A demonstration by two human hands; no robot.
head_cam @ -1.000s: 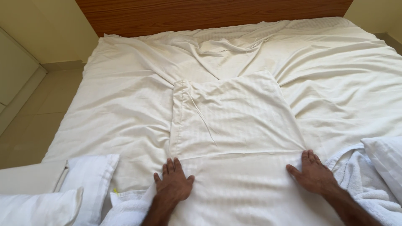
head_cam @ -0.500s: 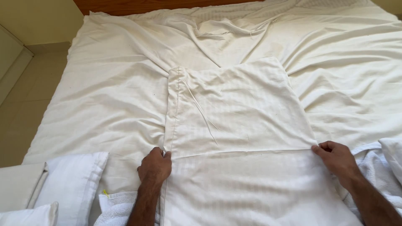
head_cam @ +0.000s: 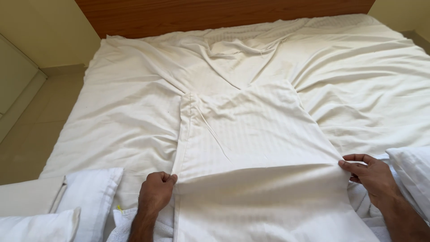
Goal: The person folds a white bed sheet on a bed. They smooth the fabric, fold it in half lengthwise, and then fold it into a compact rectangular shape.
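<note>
Now both hands have closed from flat palms into pinches: the left hand (head_cam: 154,193) and right hand (head_cam: 371,175) each grip a side edge of the striped pillowcase (head_cam: 251,148) (apparently at a fold), stretched between them on the bed sheet (head_cam: 112,116).

Bed (head_cam: 134,116) fills most of frame, white crumpled sheet over it, wooden headboard (head_cam: 215,15) at top. Striped white pillowcase (head_cam: 251,148) lies flat, centre to bottom. White pillows (head_cam: 85,197) bottom left, another pillow (head_cam: 414,170) at right edge. White towel (head_cam: 123,224) bottom, left of centre. Tan floor (head_cam: 31,134) at left.
</note>
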